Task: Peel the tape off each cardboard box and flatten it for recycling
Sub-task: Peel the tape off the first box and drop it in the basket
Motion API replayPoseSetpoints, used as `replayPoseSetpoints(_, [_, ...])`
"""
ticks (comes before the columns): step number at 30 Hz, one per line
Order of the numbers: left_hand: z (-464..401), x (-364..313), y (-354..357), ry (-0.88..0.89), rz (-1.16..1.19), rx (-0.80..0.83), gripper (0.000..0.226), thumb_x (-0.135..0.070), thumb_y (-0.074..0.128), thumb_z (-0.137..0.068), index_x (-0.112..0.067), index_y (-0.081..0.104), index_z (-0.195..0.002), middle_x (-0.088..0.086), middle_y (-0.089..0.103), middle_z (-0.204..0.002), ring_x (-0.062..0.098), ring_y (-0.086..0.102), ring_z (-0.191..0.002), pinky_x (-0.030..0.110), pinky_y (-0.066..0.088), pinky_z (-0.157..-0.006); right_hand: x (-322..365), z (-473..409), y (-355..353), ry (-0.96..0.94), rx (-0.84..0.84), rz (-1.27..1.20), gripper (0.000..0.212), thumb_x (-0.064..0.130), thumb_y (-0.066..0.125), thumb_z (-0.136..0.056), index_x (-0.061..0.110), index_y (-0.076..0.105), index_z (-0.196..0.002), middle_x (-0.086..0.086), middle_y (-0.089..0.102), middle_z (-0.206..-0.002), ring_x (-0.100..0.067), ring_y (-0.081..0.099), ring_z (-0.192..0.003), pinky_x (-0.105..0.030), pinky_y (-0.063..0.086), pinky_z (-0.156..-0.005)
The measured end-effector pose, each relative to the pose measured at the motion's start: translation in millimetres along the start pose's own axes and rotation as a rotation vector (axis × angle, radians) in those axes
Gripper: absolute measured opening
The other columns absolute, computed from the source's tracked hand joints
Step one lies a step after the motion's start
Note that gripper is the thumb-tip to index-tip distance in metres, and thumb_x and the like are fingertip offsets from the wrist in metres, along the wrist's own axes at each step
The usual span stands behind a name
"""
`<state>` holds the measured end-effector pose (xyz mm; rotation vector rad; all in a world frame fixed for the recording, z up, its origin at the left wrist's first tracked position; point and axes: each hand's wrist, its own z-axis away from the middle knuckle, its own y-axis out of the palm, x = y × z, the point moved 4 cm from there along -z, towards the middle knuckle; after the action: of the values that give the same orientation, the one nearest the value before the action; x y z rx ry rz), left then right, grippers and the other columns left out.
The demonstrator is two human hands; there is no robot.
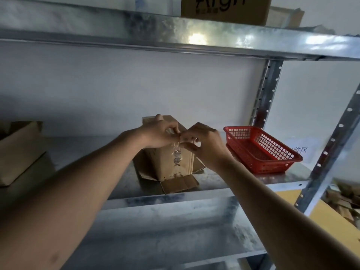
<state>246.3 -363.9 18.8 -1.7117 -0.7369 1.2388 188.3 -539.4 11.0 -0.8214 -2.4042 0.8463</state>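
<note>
Clear tape [176, 151] feels flimsy and clingy; I pinch its loose top end with both my left hand [159, 133] and right hand [200, 141] above the light box [173, 162].

Galvanized steel shelving [194, 217] stands against a plain white wall [136, 88]. The upper shelf [175, 34] crosses the top of the view, its front edge catching bright reflections of light. Two perforated uprights rise at right: a rear post [266, 90] and a front post [331, 145], which appears tilted in the wide-angle view. The middle shelf surface is mottled grey metal; a lower shelf [175, 246] lies beneath it. At lower right, beyond the front post, a yellow surface [303, 207] is visible. Lighting is diffuse and cool, and the wall beneath the upper shelf is shaded.
</note>
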Motion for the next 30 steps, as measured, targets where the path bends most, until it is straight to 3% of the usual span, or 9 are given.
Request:
replayPoseSetpoints(3, [2.1,1.4,4.2,0.021,-0.021,-0.026,0.026,-0.077,0.060,-0.084,-0.052,0.061,-0.094,-0.006,0.038,-0.137,0.019,0.040,-0.125,0.039,0.037,-0.090,-5.6,-3.3,-1.5,0.105,-0.101,-0.073,0.009,0.007,0.075,-0.092,0.014,0.080,-0.093,0.002,0.075,-0.090,-0.007,0.066,-0.074,-0.023,0.055,-0.069])
replayPoseSetpoints(6, [5.1,2.1,4.0,0.066,0.023,-0.028,0.012,-0.065,0.059,-0.094,-0.054,0.057,-0.099,-0.013,0.038,-0.149,0.013,0.041,-0.130,0.036,0.036,-0.093,-32.3,1.7,-2.3,0.549,-0.242,-0.520,0.019,0.006,0.062,-0.100,0.017,0.071,-0.087,0.004,0.077,-0.092,-0.010,0.074,-0.080,-0.026,0.059,-0.073])
replayPoseSetpoints(10, [5.8,-1.2,4.0,0.086,0.036,0.033,0.013,-0.055,0.054,-0.101,-0.045,0.058,-0.110,-0.011,0.058,-0.127,0.012,0.056,-0.113,0.031,0.042,-0.079,-51.9,13.8,-3.9,0.802,-0.288,-0.969,0.010,0.009,0.057,-0.104,0.011,0.065,-0.098,-0.006,0.079,-0.099,-0.029,0.078,-0.084,-0.038,0.063,-0.076])
replayPoseSetpoints(14, [3.8,-6.4,5.3,0.072,-0.075,0.108,0.045,-0.061,0.042,-0.104,-0.053,0.044,-0.148,-0.007,0.045,-0.148,0.022,0.038,-0.142,0.038,0.037,-0.108,-52.2,14.3,-2.0,0.717,-0.282,-0.659,0.012,0.017,0.067,-0.101,0.020,0.077,-0.105,-0.005,0.078,-0.093,-0.022,0.076,-0.070,-0.036,0.065,-0.068])
replayPoseSetpoints(17, [0.1,-3.6,8.0,0.049,-0.132,0.077,0.047,-0.066,0.037,-0.104,-0.054,0.045,-0.148,-0.010,0.045,-0.134,0.021,0.041,-0.137,0.033,0.034,-0.096,-45.8,7.6,6.4,0.641,-0.245,-0.423,0.017,0.017,0.068,-0.099,0.020,0.080,-0.111,0.002,0.078,-0.102,-0.014,0.077,-0.074,-0.036,0.066,-0.072])
replayPoseSetpoints(20, [-0.2,1.0,11.3,0.063,-0.119,0.052,0.045,-0.066,0.037,-0.103,-0.061,0.040,-0.147,-0.011,0.044,-0.143,0.020,0.041,-0.138,0.034,0.036,-0.098,-43.1,2.1,17.1,0.656,-0.091,-0.326,0.028,0.019,0.056,-0.103,0.008,0.077,-0.118,-0.011,0.076,-0.118,-0.025,0.074,-0.102,-0.049,0.061,-0.091])
replayPoseSetpoints(24, [-0.3,3.3,11.5,0.079,-0.135,0.042,0.040,-0.072,0.034,-0.100,-0.072,0.037,-0.141,-0.014,0.040,-0.150,0.019,0.040,-0.138,0.038,0.041,-0.103,-48.4,5.6,28.2,0.727,-0.045,-0.667,0.041,0.020,0.047,-0.102,-0.015,0.068,-0.101,-0.038,0.066,-0.097,-0.034,0.065,-0.082,-0.051,0.056,-0.076])
replayPoseSetpoints(27, [2.0,4.7,12.1,0.130,-0.195,0.045,0.062,-0.091,0.031,-0.086,-0.070,0.034,-0.144,-0.014,0.034,-0.156,0.019,0.036,-0.140,0.035,0.039,-0.099,-55.5,11.5,26.7,0.803,-0.045,-0.843,0.024,0.010,0.056,-0.104,0.000,0.077,-0.102,-0.022,0.077,-0.101,-0.031,0.076,-0.095,-0.039,0.063,-0.087])
replayPoseSetpoints(30, [1.0,6.4,13.8,0.155,-0.210,0.018,0.073,-0.091,0.036,-0.079,-0.066,0.035,-0.148,-0.012,0.031,-0.160,0.022,0.033,-0.145,0.039,0.038,-0.109,-59.3,18.2,19.1,0.770,-0.101,-0.883,0.014,0.000,0.070,-0.096,0.008,0.080,-0.091,-0.014,0.079,-0.088,-0.023,0.077,-0.083,-0.030,0.064,-0.075])
